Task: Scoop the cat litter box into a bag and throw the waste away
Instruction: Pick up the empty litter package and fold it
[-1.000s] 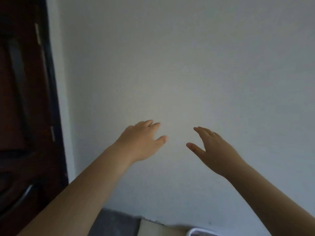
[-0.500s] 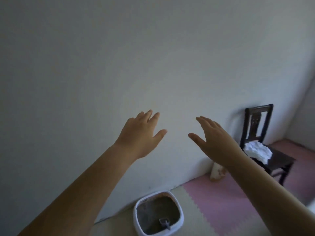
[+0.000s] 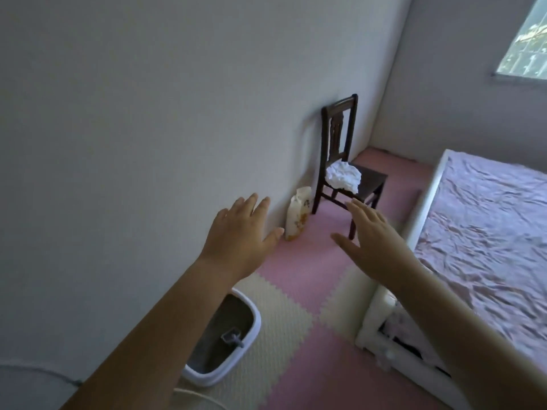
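Pink/cream foam-mat floor (image 3: 310,261): litter box (image 3: 254,324) at 7 o'clock by wall, printed bag (image 3: 297,214) approx ctr, chair (image 3: 370,179) 2 o'clock, bed (image 3: 426,208) 4 o'clock.

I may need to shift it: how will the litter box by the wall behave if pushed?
The litter box probably feels heavy, since grey litter covers its floor. Its rigid-looking rim should hold shape. The scoop lying inside may shift.

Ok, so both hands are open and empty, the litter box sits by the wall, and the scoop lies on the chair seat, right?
Wrong on the scoop: the head view shows it inside the litter box; the chair holds a white bundle. The left hand and right hand are open and empty.
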The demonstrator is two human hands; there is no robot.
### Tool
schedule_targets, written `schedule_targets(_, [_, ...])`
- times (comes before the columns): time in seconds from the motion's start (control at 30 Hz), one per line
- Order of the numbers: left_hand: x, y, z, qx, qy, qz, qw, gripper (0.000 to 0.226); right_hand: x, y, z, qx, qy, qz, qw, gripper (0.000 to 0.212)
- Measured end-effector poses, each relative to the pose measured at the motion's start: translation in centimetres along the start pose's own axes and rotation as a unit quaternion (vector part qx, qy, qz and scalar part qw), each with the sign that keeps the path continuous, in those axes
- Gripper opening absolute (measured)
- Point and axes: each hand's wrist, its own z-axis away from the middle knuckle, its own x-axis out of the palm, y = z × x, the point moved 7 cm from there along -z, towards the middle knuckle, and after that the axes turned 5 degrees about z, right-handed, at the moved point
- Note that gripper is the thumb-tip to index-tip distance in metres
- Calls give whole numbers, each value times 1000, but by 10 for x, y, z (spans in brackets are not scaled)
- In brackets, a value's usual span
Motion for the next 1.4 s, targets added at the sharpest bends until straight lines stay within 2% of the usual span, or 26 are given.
schedule_targets(0.2, [38,23,-83,25,-1,11,1000,66,9,72,-49,29,-2,9,1000,77])
schedule_targets(0.5, [79,60,-217,-12,3,-7,1000,64,26,183,-177,14,-30,-26,999,76])
schedule_targets(0.83, [106,78,-330,-41,14,-28,999,62,48,254,-275,-19,-33,-44,998,75])
schedule_targets(1.03, [155,83,-419,-48,-13,2,999,62,49,335,-320,54,-34,-41,997,79])
schedule_targets(1.27, [200,107,-597,20,-2,29,999,64,45,433,-423,117,4,-5,993,75])
schedule_targets(1.4, [210,99,-689,29,12,32,999,64,52,464,-491,135,9,-7,991,74])
